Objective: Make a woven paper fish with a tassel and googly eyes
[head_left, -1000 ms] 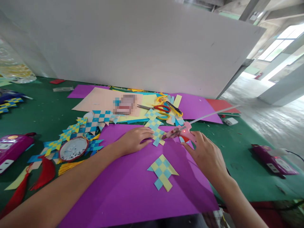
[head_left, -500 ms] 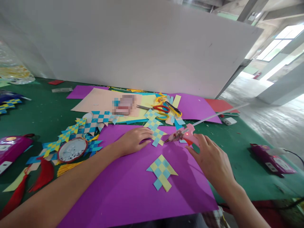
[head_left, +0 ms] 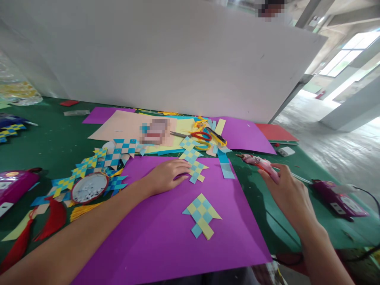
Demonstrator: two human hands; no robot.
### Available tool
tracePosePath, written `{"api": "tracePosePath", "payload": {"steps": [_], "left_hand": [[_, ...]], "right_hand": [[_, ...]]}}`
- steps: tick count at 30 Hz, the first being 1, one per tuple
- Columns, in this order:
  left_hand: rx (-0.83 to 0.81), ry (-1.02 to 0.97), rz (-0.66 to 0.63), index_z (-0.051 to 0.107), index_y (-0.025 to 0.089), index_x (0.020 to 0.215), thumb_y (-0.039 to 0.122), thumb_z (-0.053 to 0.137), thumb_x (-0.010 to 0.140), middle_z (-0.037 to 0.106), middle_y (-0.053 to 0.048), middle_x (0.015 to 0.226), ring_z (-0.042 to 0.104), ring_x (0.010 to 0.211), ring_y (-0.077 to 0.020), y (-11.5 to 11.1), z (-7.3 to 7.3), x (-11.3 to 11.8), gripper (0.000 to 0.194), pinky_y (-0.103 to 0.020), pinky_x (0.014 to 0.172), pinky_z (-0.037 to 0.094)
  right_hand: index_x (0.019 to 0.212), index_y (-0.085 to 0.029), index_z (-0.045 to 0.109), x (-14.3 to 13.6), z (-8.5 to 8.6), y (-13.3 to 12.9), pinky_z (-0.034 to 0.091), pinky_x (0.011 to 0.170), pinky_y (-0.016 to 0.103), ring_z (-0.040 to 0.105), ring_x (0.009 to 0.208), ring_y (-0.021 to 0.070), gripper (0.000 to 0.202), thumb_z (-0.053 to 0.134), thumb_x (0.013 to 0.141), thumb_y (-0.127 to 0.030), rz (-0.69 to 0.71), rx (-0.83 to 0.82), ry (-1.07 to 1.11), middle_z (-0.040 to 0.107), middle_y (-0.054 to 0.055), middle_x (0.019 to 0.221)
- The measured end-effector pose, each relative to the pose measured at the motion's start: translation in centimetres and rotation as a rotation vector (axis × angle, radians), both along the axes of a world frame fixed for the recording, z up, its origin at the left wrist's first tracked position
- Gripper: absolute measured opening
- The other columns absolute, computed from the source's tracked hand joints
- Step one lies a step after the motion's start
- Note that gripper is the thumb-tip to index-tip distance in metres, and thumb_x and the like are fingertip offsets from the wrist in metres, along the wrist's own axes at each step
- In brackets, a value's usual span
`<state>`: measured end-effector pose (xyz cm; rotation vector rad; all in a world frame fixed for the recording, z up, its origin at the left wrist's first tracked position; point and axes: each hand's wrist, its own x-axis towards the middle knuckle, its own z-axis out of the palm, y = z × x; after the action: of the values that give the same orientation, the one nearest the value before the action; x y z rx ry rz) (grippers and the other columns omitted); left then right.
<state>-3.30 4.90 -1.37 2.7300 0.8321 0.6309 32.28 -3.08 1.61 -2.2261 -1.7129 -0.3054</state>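
My left hand [head_left: 168, 176] lies palm down on the purple sheet [head_left: 154, 245], its fingertips at the left edge of a long blue-and-yellow woven paper piece [head_left: 194, 162]. The fingers are stretched out, with a small gap at the thumb. To the right, my right hand [head_left: 287, 190] holds a pink glue gun [head_left: 263, 163] over the green tabletop, its nozzle pointing left. A woven paper fish [head_left: 202, 213] lies flat on the purple sheet between my hands. Blue strips [head_left: 226, 164] rest near the sheet's upper right corner.
Scissors [head_left: 200, 135] and a yellow cutter [head_left: 216, 136] lie behind. More woven fish [head_left: 87, 164], a round dish [head_left: 90, 188] and red tassels [head_left: 53, 219] are at left. A purple power strip [head_left: 341, 198] sits right; a white board [head_left: 166, 55] stands behind.
My right hand has moved right with the glue gun, away from the woven piece and off the purple sheet. My left hand stays in place. Part of a person shows above the board.
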Motion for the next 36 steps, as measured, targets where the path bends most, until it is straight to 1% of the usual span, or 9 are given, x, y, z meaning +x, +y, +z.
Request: {"api": "tracePosePath", "payload": {"steps": [5, 10, 15, 19, 24, 27, 29, 32, 36], "left_hand": [[0.005, 0.008, 0.021, 0.067, 0.02, 0.114, 0.031, 0.052, 0.094, 0.069, -0.006, 0.118, 0.059, 0.118, -0.0212, 0.0, -0.1, -0.1, 0.027, -0.041, 0.107, 0.042], [-0.008, 0.019, 0.028, 0.066, 0.019, 0.115, 0.032, 0.051, 0.095, 0.069, -0.006, 0.119, 0.058, 0.118, -0.0211, -0.1, 0.0, 0.0, 0.028, -0.041, 0.108, 0.042], [-0.005, 0.016, 0.025, 0.067, 0.02, 0.115, 0.031, 0.05, 0.095, 0.068, -0.007, 0.12, 0.059, 0.118, -0.0216, -0.1, 0.1, 0.1, 0.028, -0.042, 0.108, 0.042], [-0.013, 0.022, 0.032, 0.067, 0.02, 0.114, 0.031, 0.051, 0.094, 0.069, -0.007, 0.119, 0.059, 0.118, -0.0217, -0.1, 0.1, 0.0, 0.028, -0.042, 0.108, 0.042], [-0.01, 0.025, 0.017, 0.066, 0.018, 0.115, 0.03, 0.05, 0.095, 0.068, -0.007, 0.12, 0.058, 0.119, -0.0215, 0.0, 0.1, 0.1, 0.029, -0.041, 0.109, 0.041], [-0.004, 0.025, 0.022, 0.066, 0.019, 0.115, 0.031, 0.05, 0.095, 0.068, -0.006, 0.12, 0.058, 0.119, -0.0212, 0.0, -0.1, 0.1, 0.028, -0.04, 0.109, 0.04], [0.0, 0.023, 0.025, 0.066, 0.02, 0.115, 0.031, 0.051, 0.095, 0.068, -0.006, 0.12, 0.058, 0.12, -0.021, 0.1, -0.1, 0.1, 0.028, -0.04, 0.109, 0.04], [0.002, 0.023, 0.029, 0.066, 0.02, 0.116, 0.031, 0.051, 0.095, 0.068, -0.006, 0.12, 0.058, 0.12, -0.0207, 0.0, 0.0, 0.1, 0.028, -0.039, 0.109, 0.041], [-0.001, 0.021, 0.028, 0.066, 0.02, 0.115, 0.03, 0.052, 0.095, 0.068, -0.006, 0.12, 0.058, 0.119, -0.0211, -0.1, 0.2, 0.1, 0.027, -0.04, 0.109, 0.041]], "right_hand": [[0.117, -0.018, 0.049, 0.2, -0.9, 0.5, 0.036, 0.053, 0.033, 0.064, 0.067, 0.03, 0.05, 0.034, 0.093, -0.059, -0.092, -0.086, -0.044, 0.069, 0.011, 0.084], [0.115, -0.015, 0.049, -0.1, -2.4, 1.2, 0.038, 0.055, 0.034, 0.064, 0.069, 0.0275, 0.045, 0.032, 0.095, -0.053, -0.06, -0.14, -0.043, 0.068, 0.013, 0.092], [0.102, -0.01, 0.055, 0.3, -3.5, 1.3, 0.044, 0.067, 0.037, 0.058, 0.091, 0.0329, 0.046, 0.037, 0.094, -0.052, 0.025, -0.06, -0.233, 0.063, 0.017, 0.09], [0.103, -0.01, 0.057, 0.4, -2.7, 0.9, 0.047, 0.071, 0.043, 0.056, 0.093, 0.0341, 0.052, 0.036, 0.093, -0.056, 0.098, 0.035, -0.323, 0.06, 0.019, 0.095], [0.114, -0.014, 0.057, -3.7, -0.3, -2.3, 0.046, 0.092, 0.045, 0.056, 0.109, 0.0292, 0.037, 0.046, 0.095, -0.043, 0.446, 0.16, -0.107, 0.064, 0.014, 0.108], [0.115, -0.016, 0.06, -7.9, 0.0, -5.3, 0.05, 0.092, 0.038, 0.059, 0.109, 0.0229, 0.03, 0.049, 0.095, -0.036, 0.79, 0.083, -0.03, 0.066, 0.011, 0.114], [0.121, -0.012, 0.059, -10.1, -0.5, -6.9, 0.053, 0.091, 0.037, 0.059, 0.113, 0.0248, 0.051, 0.05, 0.091, -0.052, 0.946, 0.046, -0.049, 0.064, 0.013, 0.122], [0.117, -0.007, 0.062, -11.5, -1.5, -8.1, 0.057, 0.086, 0.04, 0.062, 0.111, 0.0289, 0.072, 0.051, 0.082, -0.069, 1.062, 0.103, -0.121, 0.066, 0.017, 0.121], [0.112, -0.013, 0.066, -11.2, -2.5, -8.8, 0.058, 0.084, 0.038, 0.066, 0.105, 0.0264, 0.06, 0.048, 0.087, -0.064, 1.149, 0.178, -0.212, 0.071, 0.01, 0.113]]}}
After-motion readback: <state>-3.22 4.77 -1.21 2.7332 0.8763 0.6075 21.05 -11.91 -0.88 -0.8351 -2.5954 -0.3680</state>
